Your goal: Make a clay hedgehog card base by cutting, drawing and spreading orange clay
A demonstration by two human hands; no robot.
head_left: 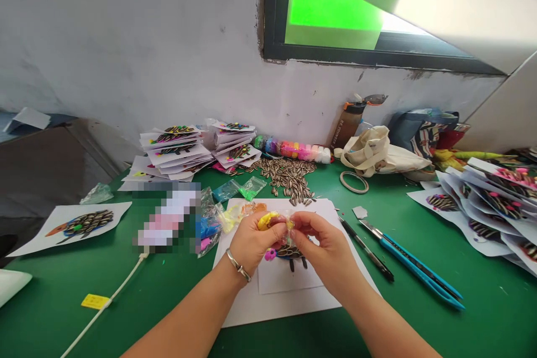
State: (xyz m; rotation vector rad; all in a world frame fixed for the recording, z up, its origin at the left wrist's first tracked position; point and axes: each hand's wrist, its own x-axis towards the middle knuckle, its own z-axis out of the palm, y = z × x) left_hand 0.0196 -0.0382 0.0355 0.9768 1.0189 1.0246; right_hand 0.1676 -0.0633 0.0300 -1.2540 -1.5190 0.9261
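Yellow lump (267, 220), prob. soft clay in a clear plastic bag (289, 224), is btwn your hands, just above the seed picture (289, 251). Your L hand (257, 233) pinches it w/ thumb & fingers; your R hand (319, 238) has the bag's clear end in a narrow thumb-to-index pinch. Can't tell how much bag your fingers hide. Should handle v. light & squashy; film's prob. slippery & crinkly, so grip the bag by its edge & go easy on the lump b/c it'd dent. Below, striped teardrop seeds overlap like scales on smooth white paper (277, 284), w/ a matte pink blob (271, 254) at the left end. Loose seeds (289, 176) heap up behind, dry & hard-looking, on the flat green tabletop (176, 296).
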